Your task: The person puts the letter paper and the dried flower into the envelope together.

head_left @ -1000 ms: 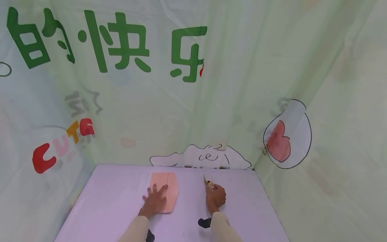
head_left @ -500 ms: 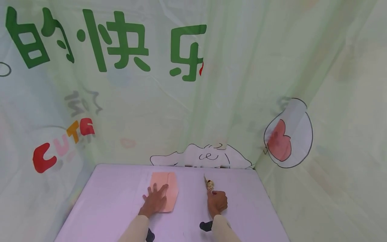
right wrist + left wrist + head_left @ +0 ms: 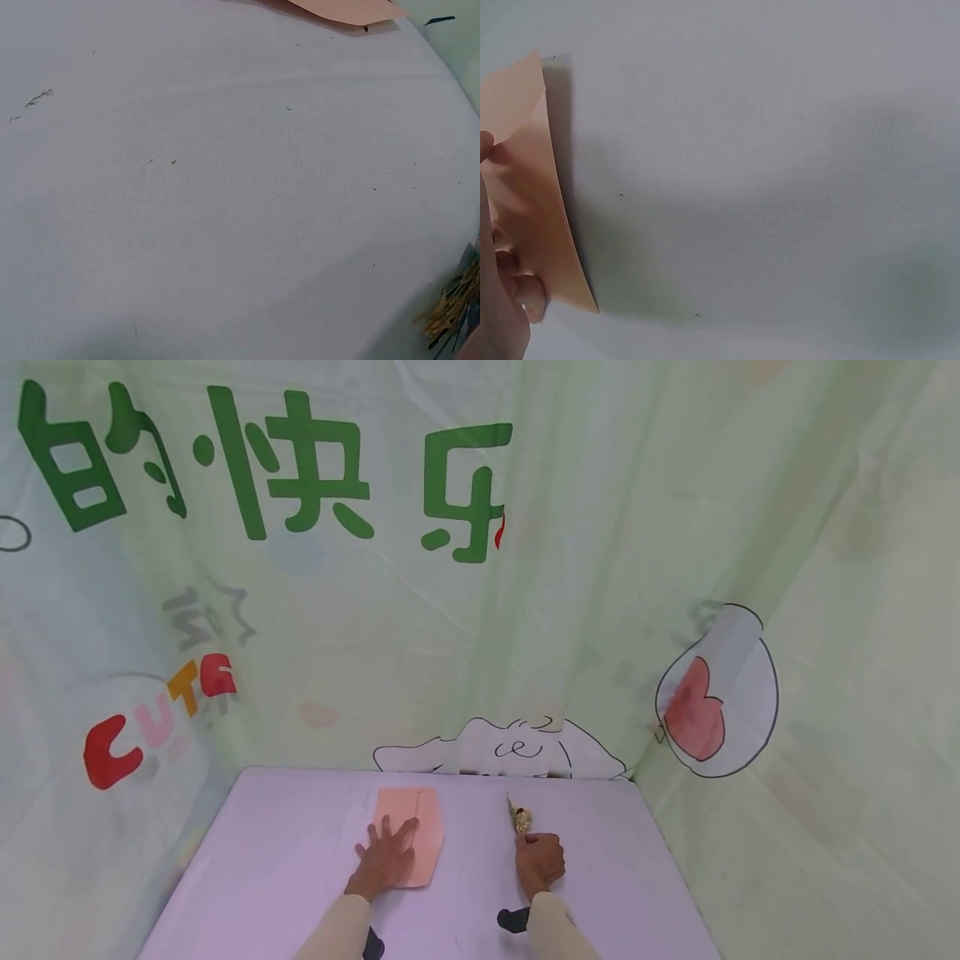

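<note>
My left hand (image 3: 386, 856) lies with fingers spread on a flat peach-pink paper piece (image 3: 427, 839), which looks like an envelope with a flap line along it. In the left wrist view, the fingers (image 3: 532, 292) reach over this paper (image 3: 525, 187), and its right edge lifts off the table. My right hand (image 3: 542, 857) is curled, thumb side up, and grips a small bunch of dried flowers (image 3: 522, 821) with pale heads and a dark red spot. Cut straw-like stems (image 3: 454, 307) of the bunch show at the right wrist view's lower right corner.
Both hands work over a pale lilac table (image 3: 285, 835). Small dark plant crumbs (image 3: 39, 97) are scattered on its cover. Printed pale cloth (image 3: 390, 635) hangs behind the table and at both sides.
My right hand has drawn back slightly toward me and slid lower on the bunch, so more of the flower heads shows. The left hand and the paper stay in place.
</note>
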The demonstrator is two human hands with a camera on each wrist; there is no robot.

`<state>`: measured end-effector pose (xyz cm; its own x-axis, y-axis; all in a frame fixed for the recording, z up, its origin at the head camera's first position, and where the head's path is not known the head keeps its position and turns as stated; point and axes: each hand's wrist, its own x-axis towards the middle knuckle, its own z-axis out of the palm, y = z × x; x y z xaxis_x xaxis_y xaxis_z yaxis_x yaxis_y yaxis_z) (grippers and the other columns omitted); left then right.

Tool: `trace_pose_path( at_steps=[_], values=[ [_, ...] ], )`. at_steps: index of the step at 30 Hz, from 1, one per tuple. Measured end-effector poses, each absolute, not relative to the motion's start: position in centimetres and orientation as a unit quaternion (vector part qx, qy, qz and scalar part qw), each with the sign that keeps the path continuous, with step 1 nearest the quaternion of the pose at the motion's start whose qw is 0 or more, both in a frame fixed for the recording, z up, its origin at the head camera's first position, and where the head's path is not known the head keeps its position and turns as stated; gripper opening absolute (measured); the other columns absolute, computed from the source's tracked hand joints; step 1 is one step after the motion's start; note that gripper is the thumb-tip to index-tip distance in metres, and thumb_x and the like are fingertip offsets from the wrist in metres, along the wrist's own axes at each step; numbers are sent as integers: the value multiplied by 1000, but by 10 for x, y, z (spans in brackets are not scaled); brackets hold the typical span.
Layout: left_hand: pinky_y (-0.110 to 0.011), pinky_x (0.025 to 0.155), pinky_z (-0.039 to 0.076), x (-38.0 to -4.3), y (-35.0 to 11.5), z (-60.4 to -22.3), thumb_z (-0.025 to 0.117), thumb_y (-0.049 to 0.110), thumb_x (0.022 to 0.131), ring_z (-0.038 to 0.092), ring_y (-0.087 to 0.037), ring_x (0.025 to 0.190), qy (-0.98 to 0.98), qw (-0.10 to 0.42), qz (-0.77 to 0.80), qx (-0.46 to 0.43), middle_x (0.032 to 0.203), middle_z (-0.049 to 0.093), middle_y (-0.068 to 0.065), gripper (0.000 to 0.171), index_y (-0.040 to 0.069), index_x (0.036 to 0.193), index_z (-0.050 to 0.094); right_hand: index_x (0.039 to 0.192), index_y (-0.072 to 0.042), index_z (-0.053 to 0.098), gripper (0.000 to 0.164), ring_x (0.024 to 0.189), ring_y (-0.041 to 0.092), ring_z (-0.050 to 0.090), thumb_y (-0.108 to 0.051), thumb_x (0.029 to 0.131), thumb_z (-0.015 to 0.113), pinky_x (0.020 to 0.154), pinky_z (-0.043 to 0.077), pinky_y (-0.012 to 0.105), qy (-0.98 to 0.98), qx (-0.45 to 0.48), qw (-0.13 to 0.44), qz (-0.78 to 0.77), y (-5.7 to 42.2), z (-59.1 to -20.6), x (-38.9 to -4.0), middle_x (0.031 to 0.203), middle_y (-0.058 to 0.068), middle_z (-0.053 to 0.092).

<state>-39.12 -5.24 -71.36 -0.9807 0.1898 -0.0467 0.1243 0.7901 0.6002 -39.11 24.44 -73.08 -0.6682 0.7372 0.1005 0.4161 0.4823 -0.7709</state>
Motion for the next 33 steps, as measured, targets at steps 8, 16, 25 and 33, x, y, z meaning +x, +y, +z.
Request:
trace_pose_path(
  at_steps=[8,16,25,33],
  values=[
    [-96,111,18,-388,-55,-712,61,25,108,24,-75,153,944,51,313,87,171,28,-40,51,25,157,51,92,6,80,16,88,45,73,-10,92,79,83,52,59,-833,-353,208,372,237,-722,-389,90,25,79],
    [-97,111,16,-385,-57,-707,59,26,108,24,-76,152,942,52,320,90,171,28,-41,50,23,158,51,95,5,81,16,93,45,74,-10,92,79,87,52,61,-825,-354,206,389,224,-714,-393,95,25,80],
    [-97,111,15,-386,-58,-714,58,28,108,23,-76,152,941,49,323,93,171,28,-40,50,24,158,51,89,4,80,14,88,44,74,-10,88,83,85,52,61,-829,-339,217,389,203,-701,-399,90,23,80],
    [-96,114,9,-389,-55,-720,54,28,107,17,-76,155,935,44,341,86,173,24,-41,52,26,159,49,87,1,83,13,84,41,75,-12,86,86,85,54,61,-833,-319,216,397,184,-696,-405,86,19,81]
  ],
)
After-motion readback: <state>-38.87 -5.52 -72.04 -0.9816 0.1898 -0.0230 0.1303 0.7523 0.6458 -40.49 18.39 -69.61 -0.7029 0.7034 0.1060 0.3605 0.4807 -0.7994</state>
